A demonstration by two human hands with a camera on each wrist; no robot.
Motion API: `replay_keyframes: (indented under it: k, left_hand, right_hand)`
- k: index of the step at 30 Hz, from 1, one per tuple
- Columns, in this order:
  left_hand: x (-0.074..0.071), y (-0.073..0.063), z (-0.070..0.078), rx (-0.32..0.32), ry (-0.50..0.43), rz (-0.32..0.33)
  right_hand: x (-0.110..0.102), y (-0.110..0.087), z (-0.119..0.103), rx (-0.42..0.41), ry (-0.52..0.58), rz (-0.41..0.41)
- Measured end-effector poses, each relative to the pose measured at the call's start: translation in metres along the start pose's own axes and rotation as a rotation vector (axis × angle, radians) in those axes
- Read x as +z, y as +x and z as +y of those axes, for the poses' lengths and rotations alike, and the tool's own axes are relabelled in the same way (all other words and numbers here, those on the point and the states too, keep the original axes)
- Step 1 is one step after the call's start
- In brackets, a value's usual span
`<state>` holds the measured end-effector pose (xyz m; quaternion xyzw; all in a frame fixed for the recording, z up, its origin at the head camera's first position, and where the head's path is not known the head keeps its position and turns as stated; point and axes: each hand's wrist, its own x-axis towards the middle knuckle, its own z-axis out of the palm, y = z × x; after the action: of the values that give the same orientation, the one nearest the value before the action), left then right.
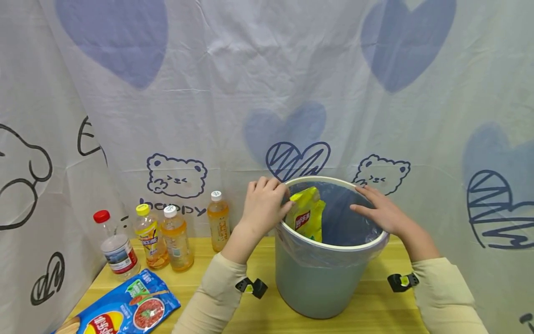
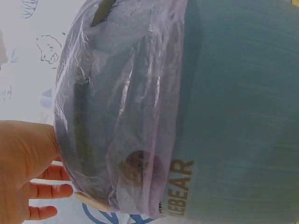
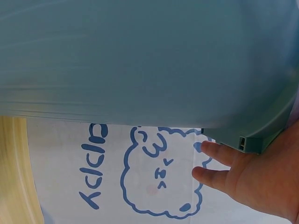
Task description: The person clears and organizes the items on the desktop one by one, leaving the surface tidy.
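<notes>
Trash can point(image 1: 321, 287) is placed at five o'clock in the head view. Its rim point(image 1: 333, 247) is held near ten by the left hand point(image 1: 267, 204), thumb inward, and touched near two by the right hand point(image 1: 384, 212), thumb and fingers spread. Inside, a yellow snack bag point(image 1: 314, 208) is seen at nine; four bottles point(image 1: 178, 241) are seen at the view's eight.

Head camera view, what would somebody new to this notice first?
Probably the big bin right of centre, with the left hand and the right hand at opposite sides of its rim. Next comes the bright yellow packet inside it, toward the bin's left. Then the blue packet at the lower left, with four bottles standing beyond it.
</notes>
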<state>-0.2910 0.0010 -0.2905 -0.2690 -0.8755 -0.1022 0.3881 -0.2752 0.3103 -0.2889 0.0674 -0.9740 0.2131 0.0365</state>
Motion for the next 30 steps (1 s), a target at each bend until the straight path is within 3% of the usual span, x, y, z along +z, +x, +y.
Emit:
replay_keyframes:
  k: [9,15,30]
  left_hand:
    - [0.001,-0.004,-0.006,-0.014,-0.015,0.065]
    - [-0.001,-0.010,-0.011,-0.028,-0.044,0.042]
    - [-0.013,-0.042,-0.035,-0.060,-0.036,0.099]
  right_hand:
    - [-0.001,0.002,0.001,-0.004,0.005,-0.002]
    - [-0.001,0.002,0.001,-0.002,0.007,-0.002]
    - [0.000,0.001,-0.001,0.011,0.018,-0.011]
